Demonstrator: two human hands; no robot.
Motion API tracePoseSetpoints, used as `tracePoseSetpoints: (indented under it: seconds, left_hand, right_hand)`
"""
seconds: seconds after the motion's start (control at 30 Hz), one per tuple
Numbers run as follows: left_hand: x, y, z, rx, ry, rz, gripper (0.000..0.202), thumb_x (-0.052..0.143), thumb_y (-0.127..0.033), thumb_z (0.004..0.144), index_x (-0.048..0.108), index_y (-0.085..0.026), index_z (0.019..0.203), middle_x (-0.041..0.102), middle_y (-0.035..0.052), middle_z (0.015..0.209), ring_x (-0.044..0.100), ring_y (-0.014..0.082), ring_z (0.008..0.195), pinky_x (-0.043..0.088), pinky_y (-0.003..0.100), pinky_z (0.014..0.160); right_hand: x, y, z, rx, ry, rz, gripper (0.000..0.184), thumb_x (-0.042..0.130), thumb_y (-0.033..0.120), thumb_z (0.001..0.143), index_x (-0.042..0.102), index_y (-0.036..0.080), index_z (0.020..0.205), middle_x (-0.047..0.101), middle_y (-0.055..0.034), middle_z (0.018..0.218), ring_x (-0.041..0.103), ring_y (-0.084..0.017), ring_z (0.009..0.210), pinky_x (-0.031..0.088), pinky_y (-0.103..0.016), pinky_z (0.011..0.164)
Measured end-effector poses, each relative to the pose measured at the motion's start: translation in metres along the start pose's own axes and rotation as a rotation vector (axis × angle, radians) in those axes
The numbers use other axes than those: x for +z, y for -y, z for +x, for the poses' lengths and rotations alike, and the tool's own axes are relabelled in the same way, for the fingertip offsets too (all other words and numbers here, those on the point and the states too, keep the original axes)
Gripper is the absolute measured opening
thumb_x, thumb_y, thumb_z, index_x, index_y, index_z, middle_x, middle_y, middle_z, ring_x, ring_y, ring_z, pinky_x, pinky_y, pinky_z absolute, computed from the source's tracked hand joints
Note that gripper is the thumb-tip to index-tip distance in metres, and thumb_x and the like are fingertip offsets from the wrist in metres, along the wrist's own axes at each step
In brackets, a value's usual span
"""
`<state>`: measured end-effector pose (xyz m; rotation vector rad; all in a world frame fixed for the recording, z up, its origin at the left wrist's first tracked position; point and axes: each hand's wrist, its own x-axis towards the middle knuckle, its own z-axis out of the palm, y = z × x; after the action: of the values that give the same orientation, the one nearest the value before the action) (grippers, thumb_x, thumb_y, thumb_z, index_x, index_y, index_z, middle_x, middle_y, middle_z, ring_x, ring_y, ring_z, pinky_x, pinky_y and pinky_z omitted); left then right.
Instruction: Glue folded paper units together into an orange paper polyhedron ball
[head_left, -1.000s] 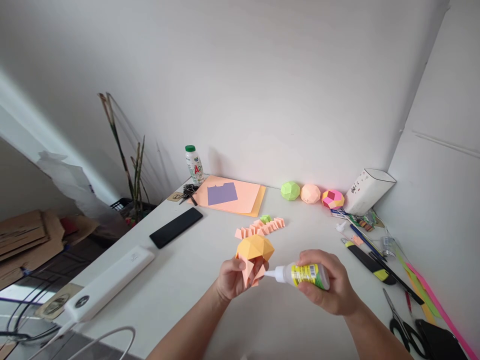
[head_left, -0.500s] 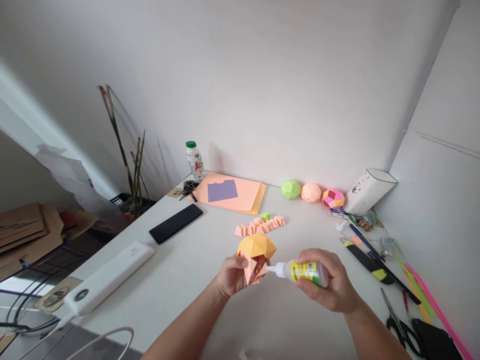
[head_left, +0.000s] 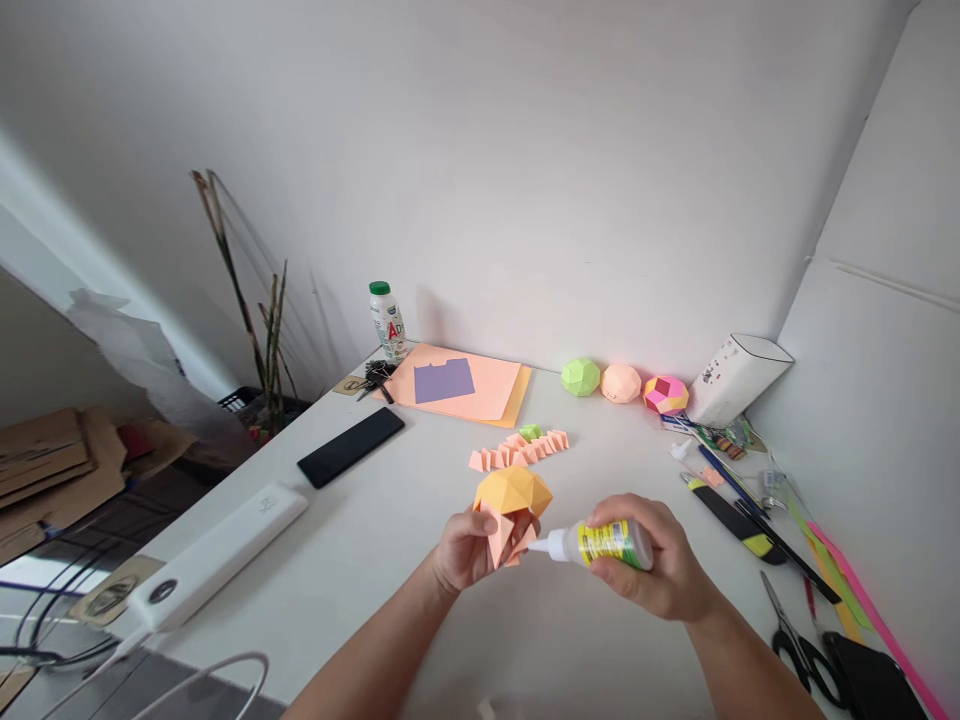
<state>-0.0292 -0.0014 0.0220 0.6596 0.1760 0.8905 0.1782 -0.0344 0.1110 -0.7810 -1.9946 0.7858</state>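
My left hand [head_left: 463, 552] is closed on an orange folded paper polyhedron [head_left: 512, 490] with peach flaps hanging under it, held just above the white table [head_left: 360, 540]. My right hand [head_left: 654, 570] grips a small glue bottle [head_left: 600, 543] with a yellow-green label, lying sideways. Its white nozzle points left and touches the peach flaps by my left fingers. Behind the polyhedron lies a row of small peach folded paper pieces [head_left: 519, 453] with a green piece [head_left: 530, 433] among them.
Peach, yellow and purple paper sheets [head_left: 459, 388], a drink bottle [head_left: 387, 320], keys and a black phone [head_left: 350, 447] lie at the back left. Three finished paper balls [head_left: 621, 383] and a white box [head_left: 735, 378] stand by the wall. Cutter, pens, scissors [head_left: 801, 640] and paper strips fill the right edge.
The glue bottle's nozzle has stayed at the peach flaps, shifting only slightly. Both hands hold nearly the same position; the camera view has moved a little.
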Motion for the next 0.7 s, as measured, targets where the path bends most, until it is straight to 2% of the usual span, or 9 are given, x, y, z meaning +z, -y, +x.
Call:
tracePoseSetpoints:
  seconds: [0.1,0.2,0.33,0.4,0.47,0.53,0.63,0.7]
  left_hand:
    - [0.0,0.0,0.0,0.023,-0.003,-0.006,0.019,0.058,-0.025,0.056,0.064,-0.011,0.067,0.045,0.0021,0.044,0.043,0.0126,0.049,0.031,0.021,0.039]
    - [-0.002,-0.001,-0.001,0.023,0.0,-0.019,0.023,0.058,-0.024,0.057,0.064,-0.01,0.074,0.047,0.002,0.046,0.041,0.0115,0.048,0.031,0.02,0.039]
    - [-0.001,-0.004,-0.002,0.049,-0.004,-0.026,0.029,0.06,-0.024,0.057,0.063,-0.01,0.083,0.047,0.0014,0.047,0.042,0.0121,0.051,0.032,0.019,0.039]
    - [0.002,-0.005,-0.002,0.081,-0.026,-0.019,0.03,0.062,-0.024,0.058,0.063,-0.011,0.086,0.047,0.001,0.048,0.044,0.013,0.054,0.035,0.019,0.041]
    - [0.005,-0.006,-0.002,0.114,-0.044,0.0,0.025,0.063,-0.024,0.06,0.063,-0.012,0.082,0.047,0.0011,0.051,0.045,0.0133,0.057,0.038,0.02,0.043]
    - [0.007,-0.006,-0.003,0.137,-0.057,0.025,0.02,0.064,-0.026,0.062,0.062,-0.013,0.077,0.048,0.0023,0.055,0.047,0.0147,0.062,0.04,0.021,0.045]
    - [0.008,-0.005,-0.005,0.145,-0.065,0.064,0.025,0.066,-0.029,0.063,0.062,-0.013,0.082,0.051,0.0037,0.061,0.047,0.0158,0.065,0.042,0.023,0.048]
    - [0.008,-0.004,-0.006,0.144,-0.07,0.092,0.031,0.066,-0.03,0.064,0.062,-0.013,0.089,0.053,0.0043,0.064,0.047,0.0154,0.064,0.041,0.024,0.051]
  right_hand:
    - [-0.001,-0.001,0.0,0.088,-0.015,0.092,0.015,0.063,0.026,0.076,0.057,0.024,0.09,0.056,0.0016,0.067,0.046,-0.011,0.049,0.037,-0.022,0.045]
    - [-0.006,-0.009,0.001,0.273,-0.061,0.214,0.02,0.062,0.037,0.078,0.058,0.022,0.091,0.055,0.0,0.069,0.049,-0.012,0.05,0.041,-0.024,0.045]
    - [-0.022,-0.032,0.0,0.464,-0.144,0.355,0.033,0.059,0.047,0.078,0.058,0.02,0.098,0.056,-0.0013,0.069,0.056,-0.016,0.055,0.048,-0.032,0.057]
    - [-0.03,-0.047,-0.007,0.535,-0.147,0.34,0.034,0.059,0.048,0.078,0.058,0.02,0.098,0.058,-0.0018,0.071,0.056,-0.016,0.057,0.048,-0.033,0.06]
    - [-0.034,-0.063,-0.019,0.599,-0.214,0.169,0.033,0.062,0.046,0.076,0.059,0.019,0.094,0.059,-0.0019,0.074,0.056,-0.014,0.058,0.048,-0.032,0.065]
    - [-0.032,-0.081,-0.037,0.636,-0.295,-0.041,0.033,0.064,0.045,0.074,0.058,0.018,0.093,0.062,-0.0044,0.082,0.058,-0.017,0.067,0.049,-0.033,0.067]
    - [-0.023,-0.107,-0.065,0.592,-0.359,-0.389,0.032,0.063,0.044,0.072,0.057,0.018,0.091,0.064,-0.0081,0.09,0.06,-0.024,0.08,0.05,-0.038,0.072]
    - [-0.016,-0.121,-0.078,0.483,-0.365,-0.608,0.028,0.06,0.04,0.074,0.057,0.019,0.093,0.063,-0.0096,0.092,0.059,-0.026,0.085,0.049,-0.042,0.075]
